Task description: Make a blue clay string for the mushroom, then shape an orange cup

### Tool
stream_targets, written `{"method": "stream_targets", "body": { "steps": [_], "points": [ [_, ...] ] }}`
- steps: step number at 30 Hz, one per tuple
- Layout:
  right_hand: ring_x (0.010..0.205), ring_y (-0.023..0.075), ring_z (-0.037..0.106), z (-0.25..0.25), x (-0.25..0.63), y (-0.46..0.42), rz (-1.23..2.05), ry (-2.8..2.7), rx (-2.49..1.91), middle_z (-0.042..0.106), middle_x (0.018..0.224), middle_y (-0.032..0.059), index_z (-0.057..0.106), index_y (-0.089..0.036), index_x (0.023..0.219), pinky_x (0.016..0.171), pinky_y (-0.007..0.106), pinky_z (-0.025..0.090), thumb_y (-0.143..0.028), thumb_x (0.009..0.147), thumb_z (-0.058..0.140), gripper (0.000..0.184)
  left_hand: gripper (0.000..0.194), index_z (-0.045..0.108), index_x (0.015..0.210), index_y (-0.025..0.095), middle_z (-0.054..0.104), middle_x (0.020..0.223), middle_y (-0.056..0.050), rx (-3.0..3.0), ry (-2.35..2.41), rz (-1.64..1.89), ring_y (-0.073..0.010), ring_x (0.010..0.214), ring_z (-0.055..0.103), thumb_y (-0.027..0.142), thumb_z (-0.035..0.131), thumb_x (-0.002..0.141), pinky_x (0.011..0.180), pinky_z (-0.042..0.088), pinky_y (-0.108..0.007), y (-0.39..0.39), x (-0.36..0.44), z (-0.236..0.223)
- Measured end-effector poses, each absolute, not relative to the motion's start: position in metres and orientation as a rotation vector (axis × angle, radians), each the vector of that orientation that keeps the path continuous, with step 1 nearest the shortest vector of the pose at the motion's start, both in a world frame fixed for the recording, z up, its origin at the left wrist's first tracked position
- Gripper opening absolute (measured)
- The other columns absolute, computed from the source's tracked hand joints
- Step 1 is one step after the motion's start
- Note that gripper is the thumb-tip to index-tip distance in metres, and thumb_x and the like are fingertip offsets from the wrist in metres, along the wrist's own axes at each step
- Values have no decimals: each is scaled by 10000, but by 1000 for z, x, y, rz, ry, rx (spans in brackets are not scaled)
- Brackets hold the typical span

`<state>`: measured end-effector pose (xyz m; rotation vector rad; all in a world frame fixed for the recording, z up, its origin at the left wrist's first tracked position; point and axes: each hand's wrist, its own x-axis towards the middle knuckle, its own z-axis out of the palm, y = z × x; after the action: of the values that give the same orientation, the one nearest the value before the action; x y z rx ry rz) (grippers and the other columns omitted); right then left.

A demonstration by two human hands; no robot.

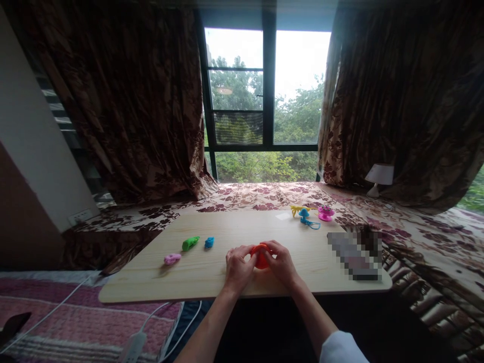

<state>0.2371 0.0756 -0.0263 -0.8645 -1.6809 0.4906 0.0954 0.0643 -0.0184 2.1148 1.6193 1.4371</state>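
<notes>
Held between our left hand (239,265) and right hand (281,259), the piece (260,261) shows us vivid orange-red, roundish, single-coloured, its side edges partly covered.

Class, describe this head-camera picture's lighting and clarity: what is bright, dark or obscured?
Head view: glare whitens the sky through the window; the curtains sit in deep shadow; a pixelated patch hides detail at the right of the table; the orange object's fine detail is unclear.
</notes>
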Motion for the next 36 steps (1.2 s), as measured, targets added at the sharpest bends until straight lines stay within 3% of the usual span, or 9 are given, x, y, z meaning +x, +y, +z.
{"method": "stream_targets", "body": {
  "steps": [9,14,20,28,33,36],
  "points": [
    [757,156,596,-26,238,76,459,-1714,-884,645,841,30,661,-204,875,700,262,473,-208,830,504,163,157,680,791,250,689,792,-8,2188,1631,1404,-178,806,596,267,526,767,887,358,-372,64,95,-20],
    [739,152,596,-29,239,77,434,-1726,-903,654,835,24,672,-215,874,710,264,467,-201,825,508,171,184,661,895,253,677,840,-7,2202,1626,1406,-166,818,595,265,528,768,872,371,-351,65,96,-18],
    [769,167,604,-32,236,80,409,-1703,-932,652,907,43,611,-210,1059,723,290,480,-219,798,546,269,194,663,837,249,668,819,-1,2221,1626,1385,-164,809,590,278,474,804,860,370,-350,64,95,-18],
    [760,157,606,-28,237,75,393,-1745,-909,638,850,24,673,-238,920,707,261,471,-219,822,522,181,200,656,786,242,651,774,10,2232,1632,1364,-155,779,578,257,458,805,867,359,-343,63,94,-18],
    [789,158,601,-26,236,74,394,-1758,-894,636,901,24,650,-250,999,731,265,467,-214,819,531,219,210,656,776,233,653,771,3,2225,1638,1366,-156,769,580,262,451,807,858,365,-338,63,93,-18],
    [787,153,603,-26,237,74,406,-1764,-884,640,886,18,672,-249,934,736,259,466,-213,823,526,188,202,657,756,234,655,758,6,2227,1635,1363,-157,768,582,266,462,799,853,368,-334,63,94,-19]
  ]
}}
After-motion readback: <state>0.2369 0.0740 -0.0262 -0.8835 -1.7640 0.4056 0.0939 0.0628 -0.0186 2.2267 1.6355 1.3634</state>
